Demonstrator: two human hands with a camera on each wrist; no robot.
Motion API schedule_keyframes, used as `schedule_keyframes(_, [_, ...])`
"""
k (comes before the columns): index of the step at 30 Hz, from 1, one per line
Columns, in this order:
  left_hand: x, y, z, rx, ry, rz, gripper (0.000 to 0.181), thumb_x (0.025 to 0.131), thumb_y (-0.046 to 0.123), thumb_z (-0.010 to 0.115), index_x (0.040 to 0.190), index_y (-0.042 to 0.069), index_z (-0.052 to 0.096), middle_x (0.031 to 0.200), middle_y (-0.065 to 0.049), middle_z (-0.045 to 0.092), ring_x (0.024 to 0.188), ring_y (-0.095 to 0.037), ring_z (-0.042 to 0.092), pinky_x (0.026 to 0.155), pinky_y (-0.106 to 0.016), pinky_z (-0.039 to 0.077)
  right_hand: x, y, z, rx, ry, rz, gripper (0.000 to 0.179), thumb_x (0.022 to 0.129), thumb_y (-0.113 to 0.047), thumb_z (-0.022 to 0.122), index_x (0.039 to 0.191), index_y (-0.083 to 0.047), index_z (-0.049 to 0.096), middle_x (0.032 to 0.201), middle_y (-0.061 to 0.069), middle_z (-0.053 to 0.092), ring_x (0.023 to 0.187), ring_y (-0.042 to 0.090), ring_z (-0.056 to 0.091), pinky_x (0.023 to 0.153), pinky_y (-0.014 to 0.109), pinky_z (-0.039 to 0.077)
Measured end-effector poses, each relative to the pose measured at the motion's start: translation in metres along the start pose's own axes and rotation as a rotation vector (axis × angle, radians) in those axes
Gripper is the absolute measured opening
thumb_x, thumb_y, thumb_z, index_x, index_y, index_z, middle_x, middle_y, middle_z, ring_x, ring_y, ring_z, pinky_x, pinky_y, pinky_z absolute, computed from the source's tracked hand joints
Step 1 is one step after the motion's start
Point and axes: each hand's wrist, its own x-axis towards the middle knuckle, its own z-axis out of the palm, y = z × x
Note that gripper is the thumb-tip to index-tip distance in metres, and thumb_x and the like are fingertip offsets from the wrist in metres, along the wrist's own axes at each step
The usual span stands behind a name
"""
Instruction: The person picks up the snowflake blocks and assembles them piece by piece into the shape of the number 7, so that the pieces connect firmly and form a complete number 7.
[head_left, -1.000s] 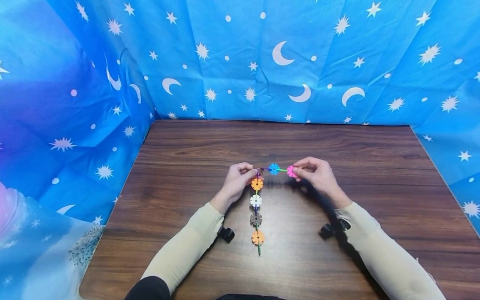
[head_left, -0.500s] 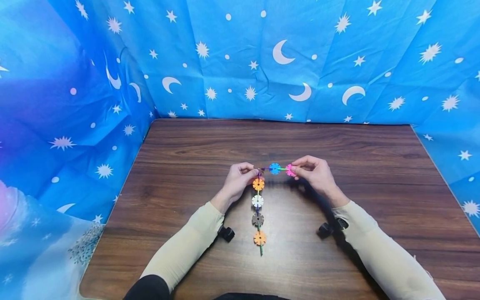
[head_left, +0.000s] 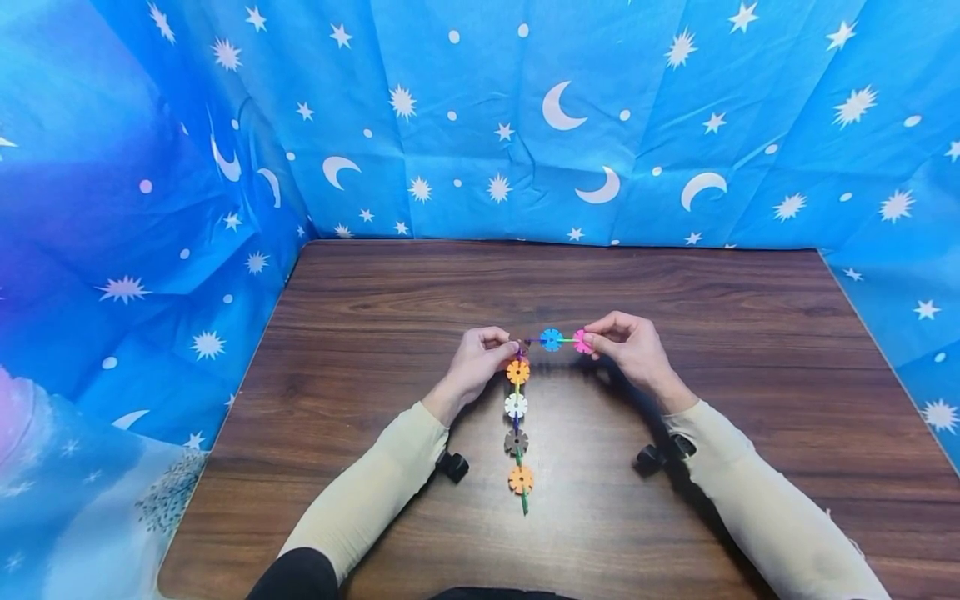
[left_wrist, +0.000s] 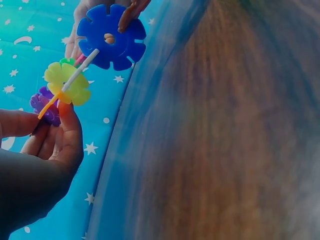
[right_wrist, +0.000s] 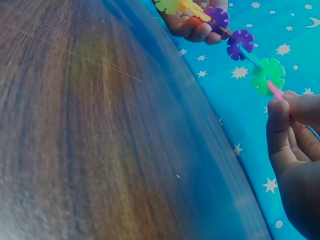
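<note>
Notched plastic discs of several colours, slotted together at right angles, form an L-shaped chain. Its long arm runs toward the person, through an orange disc (head_left: 517, 372), a white disc (head_left: 516, 406), a brown disc (head_left: 516, 442) and another orange disc (head_left: 521, 480), to a green disc (head_left: 525, 503) edge-on. At the corner my left hand (head_left: 474, 362) pinches a purple disc (left_wrist: 50, 107) between thumb and fingers. The short arm carries a blue disc (head_left: 551, 340) and a green disc (right_wrist: 269, 77). My right hand (head_left: 633, 350) pinches the pink disc (head_left: 581, 341) at its end.
A brown wood-grain table (head_left: 360, 283) lies under the hands. Behind and left of it hangs a blue cloth (head_left: 480, 108) with white stars and moons. A black wrist camera (head_left: 453, 467) sits on the left wrist, another black camera (head_left: 651, 460) on the right.
Both hands keep their grip on the chain. Its near end has shifted slightly to the right.
</note>
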Motion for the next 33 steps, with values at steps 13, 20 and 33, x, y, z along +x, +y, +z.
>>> schedule_keyframes(13, [0.001, 0.0, -0.001, 0.042, -0.036, -0.016, 0.016, 0.09, -0.01, 0.057, 0.079, 0.002, 0.059, 0.075, -0.004, 0.069, 0.068, -0.014, 0.069, 0.07, -0.026, 0.06, 0.003, 0.0, -0.004, -0.014, -0.024, 0.016, 0.017, 0.086, 0.003, 0.07, 0.098, 0.014, 0.066, 0.08, -0.004, 0.072, 0.06, 0.009, 0.064, 0.055, 0.029, 0.058])
schedule_keyframes(20, [0.004, 0.0, -0.001, 0.022, -0.031, -0.033, 0.018, 0.09, -0.011, 0.058, 0.079, 0.004, 0.059, 0.077, -0.007, 0.07, 0.069, -0.017, 0.071, 0.074, -0.031, 0.061, 0.008, 0.0, -0.006, 0.077, -0.047, 0.067, 0.024, 0.086, 0.003, 0.07, 0.101, 0.019, 0.061, 0.079, -0.004, 0.072, 0.061, 0.007, 0.064, 0.056, 0.023, 0.058])
schedule_keyframes(33, [0.008, -0.002, 0.001, 0.215, 0.044, -0.104, 0.018, 0.09, -0.004, 0.062, 0.105, -0.014, 0.061, 0.082, -0.002, 0.06, 0.065, -0.007, 0.058, 0.058, -0.017, 0.055, 0.01, 0.008, -0.012, 0.097, -0.16, 0.209, 0.026, 0.089, 0.006, 0.063, 0.11, 0.021, 0.057, 0.081, -0.001, 0.072, 0.067, 0.009, 0.066, 0.064, 0.025, 0.06])
